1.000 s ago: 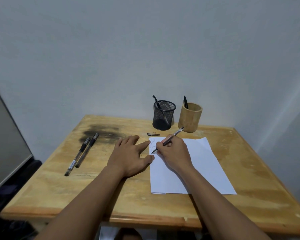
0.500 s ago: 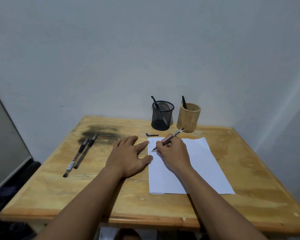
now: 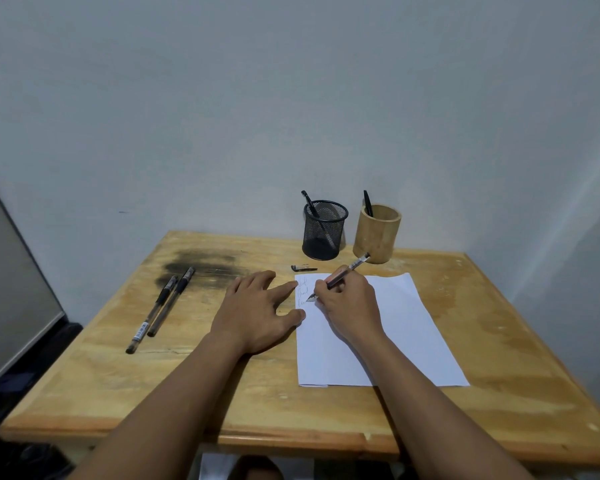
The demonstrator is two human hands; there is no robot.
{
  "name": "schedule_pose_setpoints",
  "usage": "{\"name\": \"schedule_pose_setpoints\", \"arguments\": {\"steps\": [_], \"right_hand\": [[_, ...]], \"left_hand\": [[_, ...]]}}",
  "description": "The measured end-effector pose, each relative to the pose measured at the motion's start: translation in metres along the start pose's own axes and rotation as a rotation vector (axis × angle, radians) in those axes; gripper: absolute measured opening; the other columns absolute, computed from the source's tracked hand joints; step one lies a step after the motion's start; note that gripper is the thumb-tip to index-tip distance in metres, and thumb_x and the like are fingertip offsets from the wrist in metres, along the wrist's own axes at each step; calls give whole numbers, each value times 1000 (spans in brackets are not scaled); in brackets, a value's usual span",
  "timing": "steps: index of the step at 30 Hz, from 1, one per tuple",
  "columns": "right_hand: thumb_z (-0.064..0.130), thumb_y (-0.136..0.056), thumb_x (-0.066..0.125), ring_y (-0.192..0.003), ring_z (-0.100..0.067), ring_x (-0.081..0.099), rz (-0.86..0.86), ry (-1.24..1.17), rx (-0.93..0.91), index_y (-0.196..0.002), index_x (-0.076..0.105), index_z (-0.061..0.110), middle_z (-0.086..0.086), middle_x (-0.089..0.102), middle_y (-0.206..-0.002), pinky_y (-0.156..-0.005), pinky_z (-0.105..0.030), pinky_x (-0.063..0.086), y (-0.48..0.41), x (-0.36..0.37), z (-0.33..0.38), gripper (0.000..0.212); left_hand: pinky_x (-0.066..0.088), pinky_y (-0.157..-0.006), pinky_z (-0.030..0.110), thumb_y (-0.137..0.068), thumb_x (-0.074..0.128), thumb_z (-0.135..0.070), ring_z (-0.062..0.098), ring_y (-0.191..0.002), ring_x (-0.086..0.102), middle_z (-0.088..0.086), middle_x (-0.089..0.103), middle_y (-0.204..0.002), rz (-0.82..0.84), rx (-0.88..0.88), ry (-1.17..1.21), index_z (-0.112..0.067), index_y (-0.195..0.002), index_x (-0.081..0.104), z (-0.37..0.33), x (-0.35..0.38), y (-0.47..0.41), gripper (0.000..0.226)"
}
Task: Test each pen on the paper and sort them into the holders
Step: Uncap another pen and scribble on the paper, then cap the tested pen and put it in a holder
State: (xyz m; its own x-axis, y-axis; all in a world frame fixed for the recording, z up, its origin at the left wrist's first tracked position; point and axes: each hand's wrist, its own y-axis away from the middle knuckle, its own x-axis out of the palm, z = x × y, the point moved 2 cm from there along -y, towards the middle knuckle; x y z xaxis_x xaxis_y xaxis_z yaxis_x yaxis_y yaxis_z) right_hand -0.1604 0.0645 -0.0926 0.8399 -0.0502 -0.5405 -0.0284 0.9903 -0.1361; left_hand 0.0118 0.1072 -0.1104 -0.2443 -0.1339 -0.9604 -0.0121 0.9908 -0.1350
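My right hand (image 3: pixel 349 306) grips a pen (image 3: pixel 347 271) with its tip on the white paper (image 3: pixel 395 327), near the sheet's upper left corner where several lines of scribbles show. My left hand (image 3: pixel 257 308) lies flat on the table with its fingertips and thumb on the paper's left edge. Two capped pens (image 3: pixel 161 303) lie side by side at the left of the table. A black mesh holder (image 3: pixel 324 230) with one pen in it stands at the back. Beside it, a bamboo holder (image 3: pixel 377 233) also has one pen.
A loose black pen cap (image 3: pixel 303 268) lies just beyond the paper's top edge. The wooden table (image 3: pixel 499 358) has a dark scorch stain (image 3: pixel 201 268) at the back left. A grey panel (image 3: pixel 11 278) leans at the far left, and the wall stands right behind the holders.
The pen tip has moved slightly down the paper, adding another scribbled line. My left hand has stayed where it was.
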Motion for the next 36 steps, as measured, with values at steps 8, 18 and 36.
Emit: {"name": "schedule_pose_setpoints", "arguments": {"steps": [8,18,36], "right_hand": [[28,-93,67,-70,-9,61,-34,23,-4,-95,64,14,2,65,-82,-53,-15,41,1,-1,1,14],[24,-91,68,-72,-13,62,4,-13,5,-91,65,11,0,65,-79,-54,-17,40,2,-1,3,13],[20,-94,65,-65,-17,58,-90,-458,63,-87,70,7,-6,66,-74,-53,-28,51,-25,-24,11,16]], "left_hand": [[13,-120,47,-81,31,-76,21,-148,21,-1,30,-160,-5,0,-4,-50,-148,33,1,1,-1,71],[13,-120,48,-82,32,-76,22,-148,20,0,30,-160,6,-7,-22,-50,-148,33,0,1,-2,70],[42,-103,50,-89,39,-56,28,-124,52,1,59,-134,-154,-161,287,-37,-124,63,1,-14,-53,46]]}}
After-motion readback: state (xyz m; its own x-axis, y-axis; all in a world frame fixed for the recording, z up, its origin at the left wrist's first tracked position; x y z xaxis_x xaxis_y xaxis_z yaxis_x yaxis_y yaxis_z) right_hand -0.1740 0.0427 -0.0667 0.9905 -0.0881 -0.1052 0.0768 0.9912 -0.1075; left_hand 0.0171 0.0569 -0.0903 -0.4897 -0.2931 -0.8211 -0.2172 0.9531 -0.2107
